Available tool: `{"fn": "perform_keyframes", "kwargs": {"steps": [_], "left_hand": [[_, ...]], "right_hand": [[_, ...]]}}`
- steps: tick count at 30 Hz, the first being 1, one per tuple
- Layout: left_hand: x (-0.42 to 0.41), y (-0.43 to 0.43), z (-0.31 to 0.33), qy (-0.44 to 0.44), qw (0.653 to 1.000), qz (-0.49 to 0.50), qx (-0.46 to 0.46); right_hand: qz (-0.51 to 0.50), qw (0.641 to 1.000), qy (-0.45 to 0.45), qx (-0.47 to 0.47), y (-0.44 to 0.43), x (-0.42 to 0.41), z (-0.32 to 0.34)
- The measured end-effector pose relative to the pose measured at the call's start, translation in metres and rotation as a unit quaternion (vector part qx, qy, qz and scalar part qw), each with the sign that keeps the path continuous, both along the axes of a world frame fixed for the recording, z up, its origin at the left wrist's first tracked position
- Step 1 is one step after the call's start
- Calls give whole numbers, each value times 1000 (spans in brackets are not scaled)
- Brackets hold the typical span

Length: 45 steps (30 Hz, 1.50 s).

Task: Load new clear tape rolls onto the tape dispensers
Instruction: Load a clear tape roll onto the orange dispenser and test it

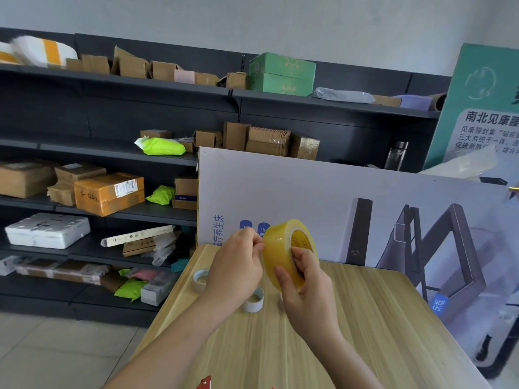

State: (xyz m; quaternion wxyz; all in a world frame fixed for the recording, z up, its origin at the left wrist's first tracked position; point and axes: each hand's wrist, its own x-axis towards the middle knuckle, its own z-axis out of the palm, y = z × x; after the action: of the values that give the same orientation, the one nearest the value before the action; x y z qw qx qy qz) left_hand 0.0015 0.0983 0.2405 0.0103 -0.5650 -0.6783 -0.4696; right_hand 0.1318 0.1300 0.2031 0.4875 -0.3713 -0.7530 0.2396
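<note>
A thick yellowish roll of clear tape (pixel 280 248) is held upright above the wooden table (pixel 365 318). My right hand (pixel 304 287) grips it, thumb in the core and fingers over the outer rim. My left hand (pixel 237 265) pinches at the roll's left edge, where the tape's end seems to lie. Two empty white cardboard cores rest on the table: one (pixel 200 279) to the left of my left hand, another (pixel 254 300) just beneath my hands. A red part of a tape dispenser (pixel 205 383) peeks in at the bottom edge, mostly out of frame.
A large printed board (pixel 351 197) leans upright along the table's far edge. Dark shelves (pixel 112 153) on the left hold several cardboard boxes, green bags and a white foam box (pixel 47 230). A green sign (pixel 483 102) stands at the far right. Tiled floor lies lower left.
</note>
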Motion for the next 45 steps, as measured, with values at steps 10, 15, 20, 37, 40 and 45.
{"fn": "perform_keyframes", "kwargs": {"steps": [10, 15, 20, 37, 40, 45], "left_hand": [[-4, -8, 0, -218, 966, -139, 15], [-19, -11, -2, -141, 964, -224, 6], [-29, -9, -9, 74, 963, -257, -19], [-8, -10, -151, -502, 821, -130, -240], [-11, -16, -180, -608, 730, -148, -275], [-20, -28, -222, -615, 690, -169, -343]], "right_hand": [[101, 985, 53, -133, 9, 3, 12], [154, 966, 83, -192, 9, 9, 12], [142, 960, 54, -233, 12, 13, 10], [177, 873, -38, -453, 17, 45, -111], [124, 874, -56, -466, 14, 45, -137], [100, 855, -101, -499, 7, 44, -173]]}}
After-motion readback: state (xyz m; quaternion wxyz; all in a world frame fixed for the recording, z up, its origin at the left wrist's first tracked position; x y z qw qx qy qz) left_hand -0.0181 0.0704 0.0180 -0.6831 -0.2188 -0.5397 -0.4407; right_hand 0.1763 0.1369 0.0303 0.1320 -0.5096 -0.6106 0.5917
